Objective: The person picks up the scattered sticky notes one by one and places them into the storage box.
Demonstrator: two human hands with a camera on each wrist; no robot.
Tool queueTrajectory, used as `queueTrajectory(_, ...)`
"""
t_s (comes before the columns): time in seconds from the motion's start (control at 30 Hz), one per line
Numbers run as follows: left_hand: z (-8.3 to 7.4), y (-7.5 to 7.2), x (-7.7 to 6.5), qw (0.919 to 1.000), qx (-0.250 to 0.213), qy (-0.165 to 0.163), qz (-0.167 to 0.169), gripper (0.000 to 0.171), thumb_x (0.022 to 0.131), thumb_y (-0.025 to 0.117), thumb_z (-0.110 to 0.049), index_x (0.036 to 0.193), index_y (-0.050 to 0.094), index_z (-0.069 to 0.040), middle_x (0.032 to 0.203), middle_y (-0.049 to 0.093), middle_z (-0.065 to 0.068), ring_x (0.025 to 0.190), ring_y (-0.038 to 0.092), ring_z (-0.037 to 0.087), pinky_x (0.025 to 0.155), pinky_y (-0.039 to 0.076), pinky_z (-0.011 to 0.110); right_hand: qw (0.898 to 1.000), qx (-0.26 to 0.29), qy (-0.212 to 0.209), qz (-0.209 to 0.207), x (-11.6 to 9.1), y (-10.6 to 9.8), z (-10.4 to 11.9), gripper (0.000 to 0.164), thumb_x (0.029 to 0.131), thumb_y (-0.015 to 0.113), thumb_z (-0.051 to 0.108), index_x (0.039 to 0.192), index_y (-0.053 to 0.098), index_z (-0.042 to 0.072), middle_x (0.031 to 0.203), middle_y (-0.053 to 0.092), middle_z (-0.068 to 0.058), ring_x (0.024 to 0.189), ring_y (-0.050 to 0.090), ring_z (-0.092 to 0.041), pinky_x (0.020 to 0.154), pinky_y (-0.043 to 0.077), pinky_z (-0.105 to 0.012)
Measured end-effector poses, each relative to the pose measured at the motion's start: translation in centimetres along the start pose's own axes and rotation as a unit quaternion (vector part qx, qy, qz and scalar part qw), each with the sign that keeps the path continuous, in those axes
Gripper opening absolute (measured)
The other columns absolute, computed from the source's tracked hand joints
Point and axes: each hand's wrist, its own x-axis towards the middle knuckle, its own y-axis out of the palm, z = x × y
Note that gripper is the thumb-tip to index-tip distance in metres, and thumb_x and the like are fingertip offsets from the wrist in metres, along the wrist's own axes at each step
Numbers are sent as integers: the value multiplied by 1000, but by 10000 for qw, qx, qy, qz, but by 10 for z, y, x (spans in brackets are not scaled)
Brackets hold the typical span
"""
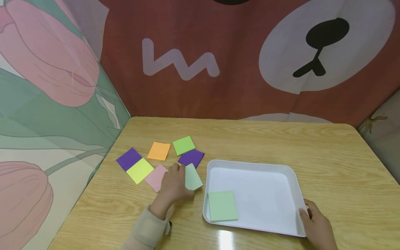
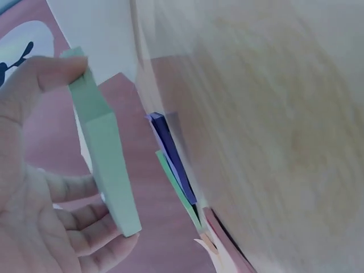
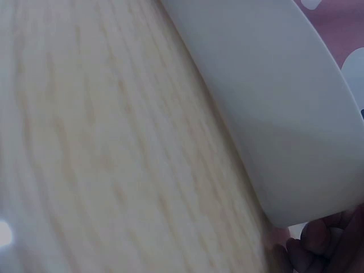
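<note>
My left hand [image 1: 175, 184] grips a pale green sticky note pad [image 1: 193, 177] between thumb and fingers, left of the white tray [image 1: 253, 165]. The left wrist view shows this pad [image 2: 108, 153] on edge, lifted off the table, the thumb at one end and the fingers at the other. A second pale green pad [image 1: 223, 205] lies in the tray's near left corner. At the tray's near right corner my right hand [image 1: 318, 225] holds the rim, thumb on top. In the right wrist view, fingers [image 3: 315, 239] show at the end of the tray's wall [image 3: 273, 114].
Left on the wooden table [image 1: 331, 156] lie more sticky note pads: purple [image 1: 129, 159], yellow [image 1: 140, 171], pink [image 1: 155, 177], orange [image 1: 159, 151], bright green [image 1: 184, 145] and another purple one [image 1: 191, 158], partly under the bright green. A printed curtain [image 1: 187, 97] hangs behind the table.
</note>
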Motion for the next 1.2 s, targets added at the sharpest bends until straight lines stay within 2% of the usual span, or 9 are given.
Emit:
queueTrajectory(0.17, -4, -2, -2, 9976, -196, 127, -646, 79, 48, 73, -40, 106, 45, 5, 92, 45, 16, 81, 42, 28, 65, 41, 42, 9987, 2, 354, 360, 1, -2, 0, 34, 89, 39, 14, 118, 38, -5, 86, 56, -26, 73, 53, -31, 61, 45, -45)
queueTrajectory(0.27, -8, -4, -3, 9949, -307, 287, -912, 76, 48, 73, -39, 103, 45, 4, 90, 45, 15, 79, 43, 28, 64, 41, 42, 9977, -1, 467, 492, 2, -2, 0, 36, 90, 38, 15, 120, 36, -5, 89, 56, -28, 76, 53, -33, 64, 44, -47)
queueTrajectory(0.5, -16, -6, -5, 9929, -389, 488, -1014, 76, 47, 74, -38, 103, 45, 4, 90, 46, 16, 78, 43, 28, 66, 43, 44, 9974, 34, 485, 524, 3, -3, 1, 37, 91, 38, 16, 121, 35, -5, 95, 54, -31, 80, 52, -36, 68, 43, -50)
queueTrajectory(0.67, -22, -5, -7, 9902, -435, 759, -1088, 78, 48, 75, -42, 102, 45, 5, 87, 44, 15, 75, 42, 28, 64, 43, 44, 9980, 46, 431, 470, 2, -3, 2, 36, 91, 38, 16, 120, 36, -4, 92, 55, -28, 78, 52, -33, 66, 43, -47)
queueTrajectory(0.77, -26, -5, -7, 9898, -499, 858, -1017, 79, 47, 76, -42, 103, 46, 5, 86, 44, 14, 75, 42, 26, 64, 43, 43, 9978, 63, 427, 511, 2, -4, 3, 36, 91, 37, 16, 121, 36, -4, 92, 55, -28, 78, 52, -32, 66, 43, -46)
queueTrajectory(1.0, -41, -5, -8, 9909, -571, 1078, -568, 85, 49, 78, -39, 113, 43, 5, 96, 47, 16, 83, 44, 28, 71, 44, 43, 9972, 82, 494, 564, 2, -4, 4, 36, 91, 37, 16, 121, 35, -5, 94, 54, -30, 80, 52, -34, 68, 43, -47)
queueTrajectory(1.2, -52, -4, -8, 9889, -390, 1419, -187, 87, 51, 77, -38, 117, 41, 3, 104, 47, 16, 90, 43, 25, 76, 44, 41, 9973, 85, 482, 544, 2, -4, 4, 36, 91, 38, 16, 121, 36, -5, 91, 55, -27, 78, 52, -32, 66, 43, -45)
